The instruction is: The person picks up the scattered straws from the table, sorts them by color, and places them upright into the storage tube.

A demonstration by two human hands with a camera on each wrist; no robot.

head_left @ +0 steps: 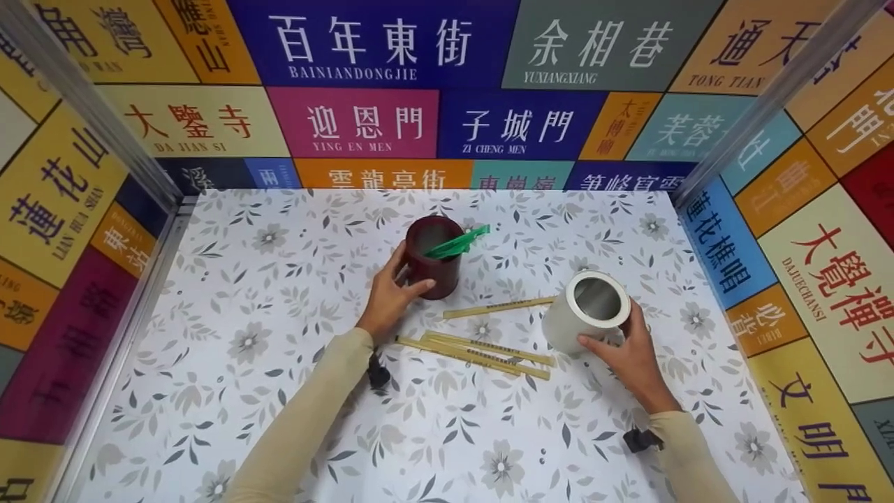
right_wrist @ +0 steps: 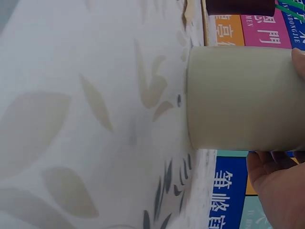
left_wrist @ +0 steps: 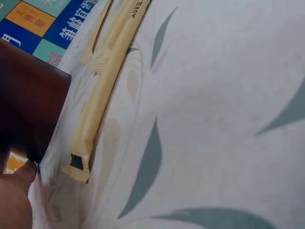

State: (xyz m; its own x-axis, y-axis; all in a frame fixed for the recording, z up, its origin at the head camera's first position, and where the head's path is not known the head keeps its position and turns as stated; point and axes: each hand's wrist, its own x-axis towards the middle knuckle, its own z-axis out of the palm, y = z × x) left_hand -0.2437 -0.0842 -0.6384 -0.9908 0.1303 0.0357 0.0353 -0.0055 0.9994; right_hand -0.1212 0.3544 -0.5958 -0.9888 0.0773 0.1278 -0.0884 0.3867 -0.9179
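My left hand [head_left: 386,299] grips a dark red cylindrical holder [head_left: 436,278] from its left side, thumb across the front. Thin green strips or packets [head_left: 462,243] lean out over the holder's right rim. On the right, my right hand [head_left: 634,356] holds an off-white cylindrical holder [head_left: 569,323] with a wide round mouth. Its visible interior looks grey and smooth; in the right wrist view the holder's side [right_wrist: 243,98] faces the camera, with fingers [right_wrist: 257,169] curved around it. Several slim tan paper-wrapped sticks [head_left: 482,355] lie between the hands, with a single wrapped stick [head_left: 489,307] behind them.
A white cloth with grey flowers and leaves covers the table [head_left: 279,391]. Walls of colourful sign panels [head_left: 370,42] rise behind and at both sides. Clear edge strips [head_left: 105,105] run down the corners. Black wrist straps [head_left: 378,374] show on both arms.
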